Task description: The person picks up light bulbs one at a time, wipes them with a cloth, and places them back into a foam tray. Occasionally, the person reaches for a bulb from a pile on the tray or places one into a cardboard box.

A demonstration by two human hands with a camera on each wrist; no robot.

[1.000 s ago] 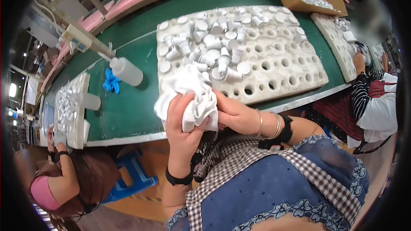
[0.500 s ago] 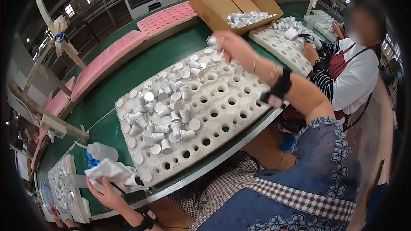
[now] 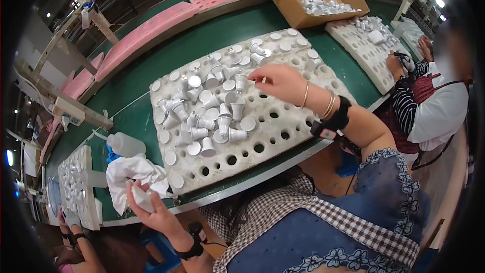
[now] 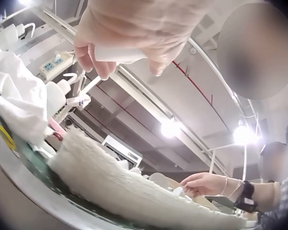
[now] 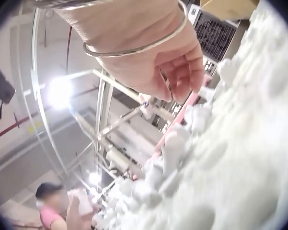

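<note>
My left hand (image 3: 154,215), palm up beyond the board's front left corner, holds a small white block (image 3: 143,198) between fingers and thumb. In the left wrist view this block (image 4: 117,54) shows as a flat white face across the palm. Just behind the hand a crumpled white cloth (image 3: 126,172) lies on the green table. My right hand (image 3: 283,85) hovers low over the board, fingers loosely curled, fingertips right beside a white cup-shaped part (image 3: 241,83). Nothing shows between its fingers (image 5: 182,84) in the right wrist view. Many similar parts lie heaped on the holed white foam board (image 3: 273,131).
A translucent squeeze bottle (image 3: 126,144) stands at the left beside something blue (image 3: 112,155). At the back is a cardboard box (image 3: 283,0) of silvery parts. Pink holed slabs (image 3: 151,33) line the far edge. Another person works at a second foam board (image 3: 364,55) on the right.
Both hands gripped the cloth over the board's front; now the cloth lies at the left. My right hand swung out to the far right holding a small pale piece, then came back toward the heap.
</note>
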